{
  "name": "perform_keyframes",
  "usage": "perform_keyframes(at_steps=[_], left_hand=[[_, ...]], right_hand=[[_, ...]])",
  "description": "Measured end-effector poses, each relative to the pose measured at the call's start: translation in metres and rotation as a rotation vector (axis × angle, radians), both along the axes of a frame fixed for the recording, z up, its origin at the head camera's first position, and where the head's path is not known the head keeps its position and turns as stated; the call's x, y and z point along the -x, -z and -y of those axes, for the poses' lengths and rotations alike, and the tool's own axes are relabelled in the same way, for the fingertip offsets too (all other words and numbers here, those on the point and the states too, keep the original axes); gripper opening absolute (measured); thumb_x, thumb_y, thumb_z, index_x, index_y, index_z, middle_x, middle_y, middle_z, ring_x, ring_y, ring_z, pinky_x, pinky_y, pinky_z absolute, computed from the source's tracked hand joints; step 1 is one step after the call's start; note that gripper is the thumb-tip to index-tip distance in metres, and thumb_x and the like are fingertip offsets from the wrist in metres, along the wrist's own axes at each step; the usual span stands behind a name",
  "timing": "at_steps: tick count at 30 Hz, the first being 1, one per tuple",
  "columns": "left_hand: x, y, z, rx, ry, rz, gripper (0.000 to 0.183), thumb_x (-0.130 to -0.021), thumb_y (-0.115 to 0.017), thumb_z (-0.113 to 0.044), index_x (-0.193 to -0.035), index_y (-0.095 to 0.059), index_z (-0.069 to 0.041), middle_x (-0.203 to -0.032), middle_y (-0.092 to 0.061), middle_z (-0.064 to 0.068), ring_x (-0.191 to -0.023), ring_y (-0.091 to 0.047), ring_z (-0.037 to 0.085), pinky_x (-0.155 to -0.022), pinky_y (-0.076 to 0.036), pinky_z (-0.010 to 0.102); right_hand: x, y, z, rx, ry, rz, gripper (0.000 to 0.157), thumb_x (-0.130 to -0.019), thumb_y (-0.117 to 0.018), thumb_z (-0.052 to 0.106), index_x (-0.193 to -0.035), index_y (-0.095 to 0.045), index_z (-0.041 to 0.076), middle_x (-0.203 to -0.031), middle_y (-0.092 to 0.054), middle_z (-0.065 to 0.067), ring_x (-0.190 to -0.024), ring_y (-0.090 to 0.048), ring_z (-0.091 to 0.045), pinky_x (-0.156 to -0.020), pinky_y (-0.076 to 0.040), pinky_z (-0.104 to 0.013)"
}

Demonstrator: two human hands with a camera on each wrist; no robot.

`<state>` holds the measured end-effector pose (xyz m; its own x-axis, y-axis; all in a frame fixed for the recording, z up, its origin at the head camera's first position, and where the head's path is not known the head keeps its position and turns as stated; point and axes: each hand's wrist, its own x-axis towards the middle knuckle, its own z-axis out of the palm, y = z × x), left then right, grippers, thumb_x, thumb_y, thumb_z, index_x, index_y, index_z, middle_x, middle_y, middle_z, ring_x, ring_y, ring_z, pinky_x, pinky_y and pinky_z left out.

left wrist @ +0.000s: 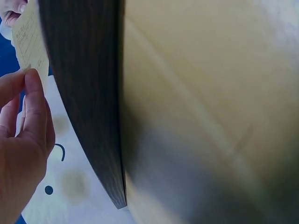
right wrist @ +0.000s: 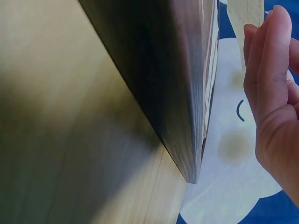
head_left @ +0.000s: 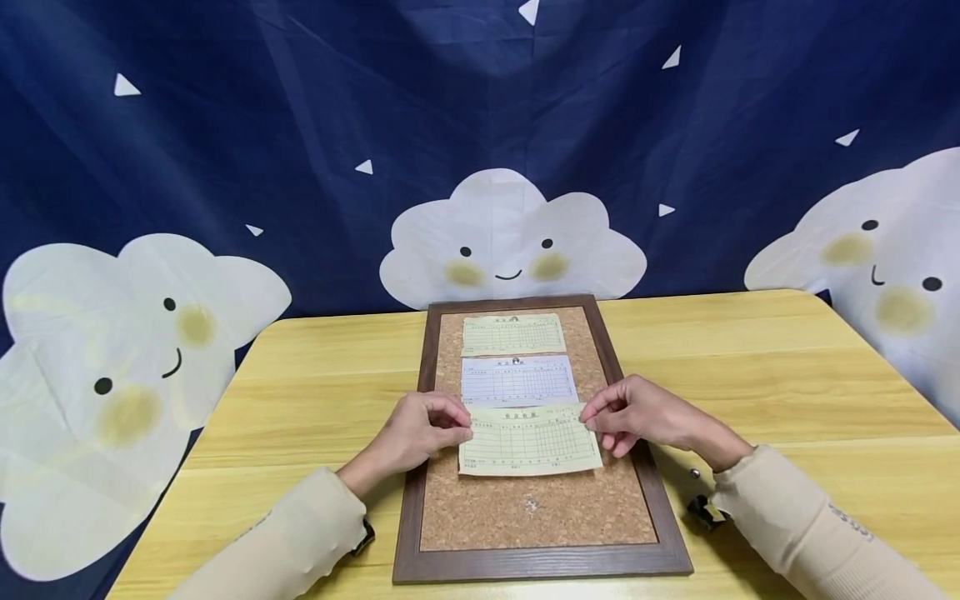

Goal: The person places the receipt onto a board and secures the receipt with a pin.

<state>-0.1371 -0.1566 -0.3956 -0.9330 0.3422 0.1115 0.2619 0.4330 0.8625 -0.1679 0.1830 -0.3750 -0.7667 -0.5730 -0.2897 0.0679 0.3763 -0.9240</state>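
Observation:
Both hands hold a pale yellow printed form (head_left: 528,446) by its left and right edges, over the cork board (head_left: 465,521) with a dark wooden frame. The left hand (head_left: 412,433) pinches the form's left edge between thumb and fingers, also seen with the left hand (left wrist: 28,126) in the left wrist view. On the other side the right hand (head_left: 637,417) pinches the upper right edge. Above it on the board lie a bluish-white form (head_left: 517,383) and, at the top, another yellowish form (head_left: 513,335), each with a pin at its upper edge.
A small cluster of silvery pins (head_left: 532,505) sits on the lower cork. Beside the right sleeve a small round metal object (head_left: 695,473) lies on the wooden table (head_left: 315,367). A dark blue cloth (head_left: 322,108) with smiling clouds hangs behind the table.

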Motion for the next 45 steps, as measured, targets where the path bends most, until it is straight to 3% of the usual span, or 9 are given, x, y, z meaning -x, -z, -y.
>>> perform_keyframes(at_steps=[23, 45], left_hand=[[0.003, 0.004, 0.002, 0.103, 0.034, 0.030, 0.009, -0.079, -0.082, -0.001, -0.080, -0.076, -0.008, -0.091, -0.068, -0.001, -0.081, -0.059, 0.013, -0.070, -0.049, 0.022], [0.008, 0.003, 0.002, 0.201, 0.049, 0.018, 0.014, -0.078, -0.082, 0.000, -0.077, -0.075, -0.012, -0.090, -0.069, -0.005, -0.086, -0.061, 0.010, -0.080, -0.050, 0.027]], right_hand=[[-0.001, 0.008, 0.004, -0.026, -0.044, -0.026, 0.015, -0.093, -0.060, -0.004, -0.105, -0.066, -0.013, -0.077, -0.066, -0.008, -0.062, -0.064, -0.014, -0.057, -0.058, -0.030], [0.001, 0.012, 0.008, -0.045, -0.071, -0.080, 0.016, -0.094, -0.064, 0.000, -0.104, -0.068, -0.012, -0.069, -0.065, -0.008, -0.060, -0.062, -0.015, -0.056, -0.058, -0.031]])
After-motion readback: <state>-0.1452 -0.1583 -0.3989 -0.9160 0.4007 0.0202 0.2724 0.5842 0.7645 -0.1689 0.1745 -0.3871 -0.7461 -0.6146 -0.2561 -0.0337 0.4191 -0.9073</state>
